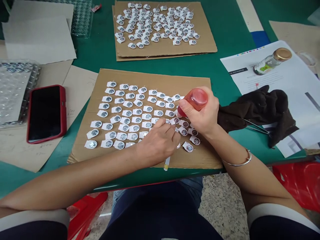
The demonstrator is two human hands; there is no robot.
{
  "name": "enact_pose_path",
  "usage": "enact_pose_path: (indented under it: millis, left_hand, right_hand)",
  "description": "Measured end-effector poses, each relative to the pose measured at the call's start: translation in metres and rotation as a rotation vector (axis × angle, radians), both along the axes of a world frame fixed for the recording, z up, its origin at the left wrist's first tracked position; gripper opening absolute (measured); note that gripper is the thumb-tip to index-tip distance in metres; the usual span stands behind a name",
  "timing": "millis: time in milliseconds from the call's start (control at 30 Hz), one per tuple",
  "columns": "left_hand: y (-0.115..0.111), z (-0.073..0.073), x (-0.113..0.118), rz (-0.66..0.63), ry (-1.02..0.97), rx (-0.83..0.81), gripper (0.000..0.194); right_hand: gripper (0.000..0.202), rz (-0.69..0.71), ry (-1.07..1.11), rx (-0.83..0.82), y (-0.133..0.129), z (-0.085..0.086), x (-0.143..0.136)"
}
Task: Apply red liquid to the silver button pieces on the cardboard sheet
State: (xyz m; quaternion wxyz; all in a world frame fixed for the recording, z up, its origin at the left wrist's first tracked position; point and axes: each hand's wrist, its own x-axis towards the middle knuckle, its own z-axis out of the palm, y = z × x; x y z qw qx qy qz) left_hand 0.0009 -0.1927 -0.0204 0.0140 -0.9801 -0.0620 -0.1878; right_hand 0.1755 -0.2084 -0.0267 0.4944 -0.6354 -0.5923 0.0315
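Note:
My right hand [203, 115] is wrapped round a translucent red squeeze bottle [197, 98], tilted with its narrower end down to the left over the cardboard sheet [155, 78]. Beside it, my left hand [158, 141] rests low over the same sheet with curled fingers. A slim whitish stick with a yellow band [166, 164] pokes out below this closed hand; its other end is hidden. Rows of small round silver-faced pieces on white paper tabs [121, 136] cover the sheet. Some lie under or behind my hands.
Behind is a second cardboard sheet [166, 50] with many similar pieces. A red-cased phone [46, 113] and clear plastic trays [15, 93] lie left. At right are a dark cloth [260, 106], metal tweezers [257, 126], and a gold-capped glass jar [271, 61] on printed paper.

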Motion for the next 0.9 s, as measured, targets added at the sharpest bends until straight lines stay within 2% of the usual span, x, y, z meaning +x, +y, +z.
enact_pose_path:
  millis: [200,767,900]
  left_hand:
    - [0.001,0.001,0.000,0.011,-0.003,-0.034,0.024]
    - [0.006,0.004,0.001,0.027,0.003,-0.078,0.023]
    - [0.016,0.002,-0.002,0.044,0.030,-0.159,0.016]
  right_hand:
    - [0.037,0.020,-0.011,-0.049,-0.001,0.003,0.001]
    - [0.042,0.006,-0.038,-0.055,-0.001,0.003,0.003]
    - [0.040,0.002,0.062,-0.012,-0.001,0.014,0.011]
